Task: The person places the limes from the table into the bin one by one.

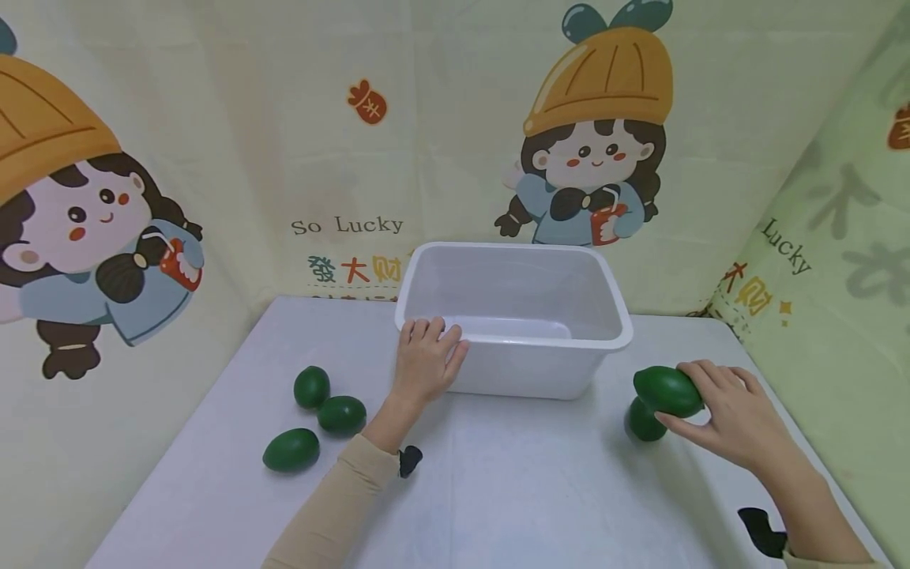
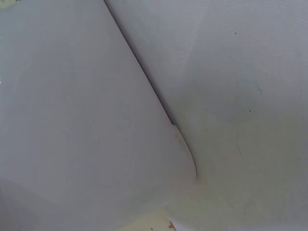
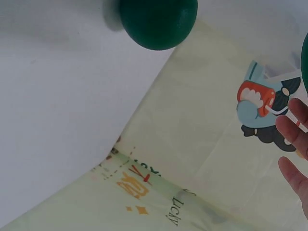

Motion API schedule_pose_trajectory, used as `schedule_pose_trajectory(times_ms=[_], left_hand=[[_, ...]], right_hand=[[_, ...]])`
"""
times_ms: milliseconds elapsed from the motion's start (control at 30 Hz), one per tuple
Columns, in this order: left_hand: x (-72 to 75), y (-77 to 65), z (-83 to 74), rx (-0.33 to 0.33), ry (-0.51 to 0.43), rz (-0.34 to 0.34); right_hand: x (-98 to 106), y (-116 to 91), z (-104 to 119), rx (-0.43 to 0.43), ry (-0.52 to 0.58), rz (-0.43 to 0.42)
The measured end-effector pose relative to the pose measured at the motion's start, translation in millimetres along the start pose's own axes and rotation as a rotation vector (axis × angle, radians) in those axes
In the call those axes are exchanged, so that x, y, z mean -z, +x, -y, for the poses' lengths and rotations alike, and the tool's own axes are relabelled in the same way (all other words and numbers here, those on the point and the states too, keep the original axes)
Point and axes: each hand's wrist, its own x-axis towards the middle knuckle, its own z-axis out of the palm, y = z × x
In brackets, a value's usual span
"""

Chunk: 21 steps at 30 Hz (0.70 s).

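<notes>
My right hand (image 1: 739,419) holds a green lime (image 1: 668,391) between thumb and fingers, above the right side of the table. Just below it, partly hidden, another lime (image 1: 645,420) sits on the cloth; the right wrist view shows a lime (image 3: 159,21) at its top edge. My left hand (image 1: 426,359) grips the near-left rim of a white plastic bin (image 1: 526,371), fingers over the edge, thumb on the near side. In the left wrist view only the bin's wall (image 2: 86,106) shows, not the hand.
Left of the bin lie three more limes (image 1: 311,387) (image 1: 342,415) (image 1: 291,450). A white cloth (image 1: 512,490) covers the table. Behind and along the sides hangs a printed curtain (image 1: 455,142), close to the bin's back.
</notes>
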Motion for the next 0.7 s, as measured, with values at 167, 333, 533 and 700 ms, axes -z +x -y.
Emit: schedule_pose_trajectory(times_ms=[167,333,533,700], left_hand=[[1.1,2.3,1.1,0.015,-0.012,0.009],[1.9,4.0,1.4,0.014,-0.035,0.007],[2.3,5.5,2.1,0.020,-0.048,0.004],[3.4,6.7,2.2,0.018,-0.043,0.004]], right_hand=[[3.7,6.2,0.2,-0.003,0.000,0.004],[7.8,11.6,-0.9,0.006,-0.012,0.004],[15.1,20.6,-1.2,0.018,-0.007,-0.010],[19.6,27.9,0.0,0.018,-0.001,-0.020]])
